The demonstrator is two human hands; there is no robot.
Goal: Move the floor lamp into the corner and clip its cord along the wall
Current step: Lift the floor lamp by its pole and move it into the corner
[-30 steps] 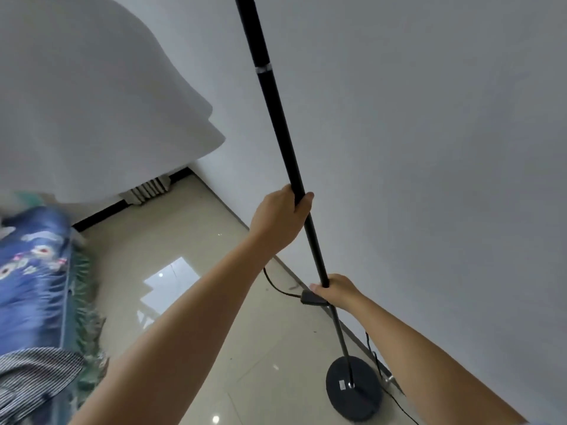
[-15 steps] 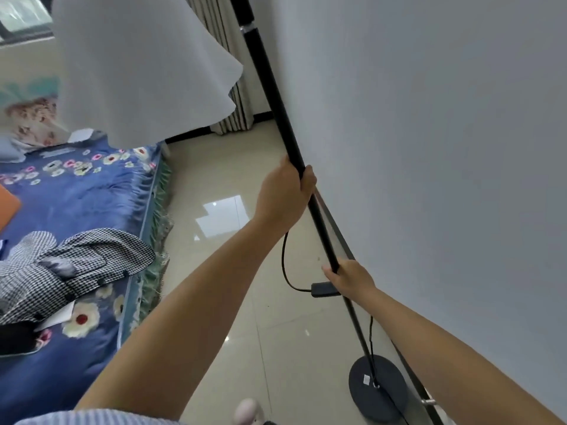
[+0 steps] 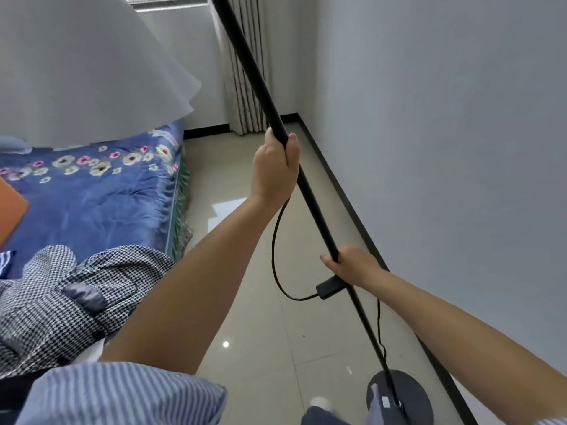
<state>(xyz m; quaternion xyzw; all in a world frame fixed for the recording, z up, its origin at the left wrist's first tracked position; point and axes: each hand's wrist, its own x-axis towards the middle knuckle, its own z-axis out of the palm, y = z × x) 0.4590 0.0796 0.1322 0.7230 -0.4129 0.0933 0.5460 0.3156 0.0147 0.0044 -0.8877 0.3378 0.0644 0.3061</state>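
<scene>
The floor lamp has a thin black pole [image 3: 316, 207], a round dark base [image 3: 411, 394] low at the right, and a white shade [image 3: 79, 69] filling the upper left. The pole leans across the view. My left hand [image 3: 274, 167] is wrapped around the pole high up. My right hand [image 3: 352, 265] grips it lower down. A black cord [image 3: 276, 256] loops from behind my left hand to an inline switch [image 3: 329, 286] under my right hand, then trails down toward the base.
A bed [image 3: 92, 204] with a blue flowered cover and a checked garment [image 3: 67, 299] lies to the left. The white wall [image 3: 445, 148] with a dark skirting runs along the right to a corner with curtains [image 3: 245, 87]. Tiled floor [image 3: 245, 302] runs between.
The view has swung toward the far corner with the curtains. The lamp and both hands have moved along the wall with it; both grips on the pole stay the same.
</scene>
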